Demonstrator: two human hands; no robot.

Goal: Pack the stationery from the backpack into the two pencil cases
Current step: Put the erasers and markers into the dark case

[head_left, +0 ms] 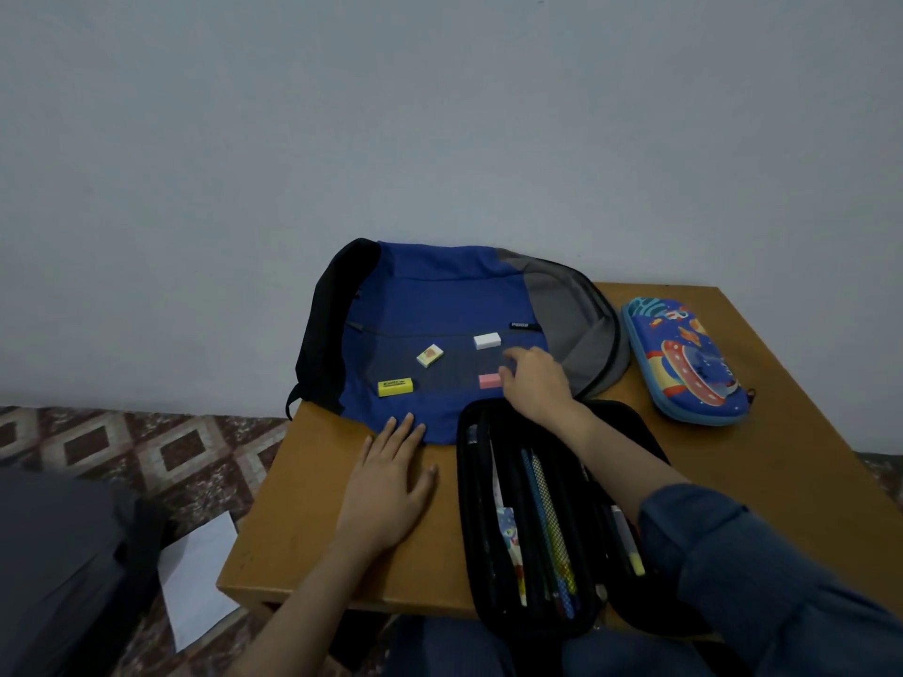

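Observation:
A blue, black and grey backpack (430,290) lies flat at the back of the wooden table (303,505). On it lie a white eraser (486,341), a yellow-white eraser (430,355), a yellow eraser (395,387) and a pink eraser (489,381). My right hand (535,383) hovers over the backpack with its fingertips right beside the pink eraser; whether it touches is unclear. My left hand (386,486) lies flat on the table, fingertips on the backpack's edge. A black pencil case (532,520) lies open with pencils and pens inside. A blue cartoon pencil case (684,359) lies closed at the right.
A white sheet of paper (200,579) lies on the patterned floor at the left, next to a dark bag or cloth (63,569). A plain wall stands right behind the table.

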